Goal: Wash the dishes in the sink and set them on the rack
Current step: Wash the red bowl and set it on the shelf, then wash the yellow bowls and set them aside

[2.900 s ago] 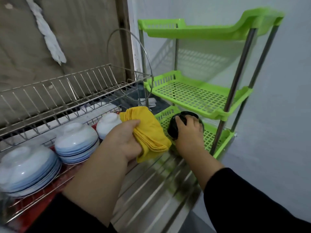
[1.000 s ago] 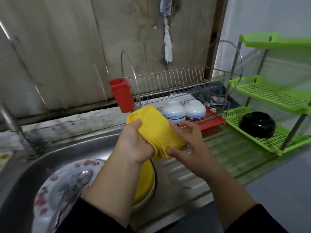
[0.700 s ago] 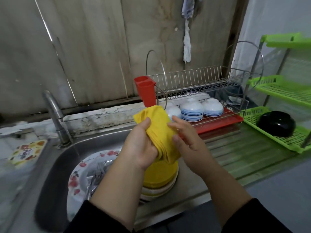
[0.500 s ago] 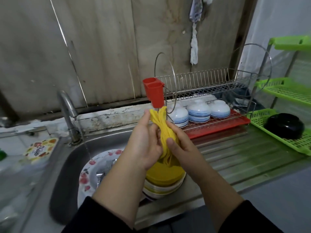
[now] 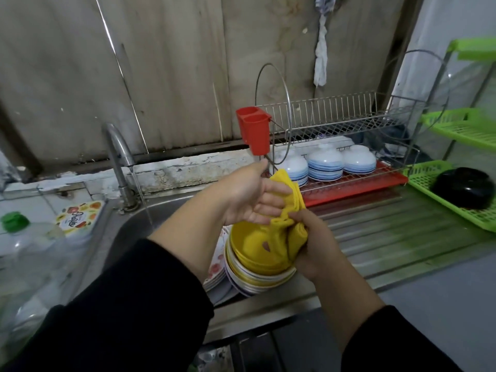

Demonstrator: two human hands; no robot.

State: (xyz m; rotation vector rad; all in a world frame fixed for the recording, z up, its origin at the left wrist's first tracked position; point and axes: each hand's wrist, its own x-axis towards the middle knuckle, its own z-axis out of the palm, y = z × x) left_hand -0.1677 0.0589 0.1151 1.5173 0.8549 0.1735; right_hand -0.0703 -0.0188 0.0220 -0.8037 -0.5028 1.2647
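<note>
Over the sink (image 5: 128, 229), my right hand (image 5: 314, 245) grips the lower part of a folded yellow cloth (image 5: 291, 200). My left hand (image 5: 249, 194) lies against the cloth's upper part with its fingers nearly straight and the thumb raised. Below them a yellow bowl (image 5: 252, 248) tops a stack of bowls, and floral plates (image 5: 214, 267) lie beside the stack in the basin. The wire dish rack (image 5: 349, 122) holds three upturned blue-striped white bowls (image 5: 324, 162) on its lower tier.
The tap (image 5: 118, 157) runs a thin stream into the basin. A red cutlery holder (image 5: 253, 130) hangs on the rack's left end. A black bowl (image 5: 463, 187) sits upturned on the green shelf (image 5: 429, 181). A green-capped bottle (image 5: 13, 224) and a soap tub (image 5: 77, 216) stand left.
My right hand left the black bowl on the green shelf and joined the cloth. Both hands moved left over the sink; the right hand slid down the cloth and the left hand's fingers straightened.
</note>
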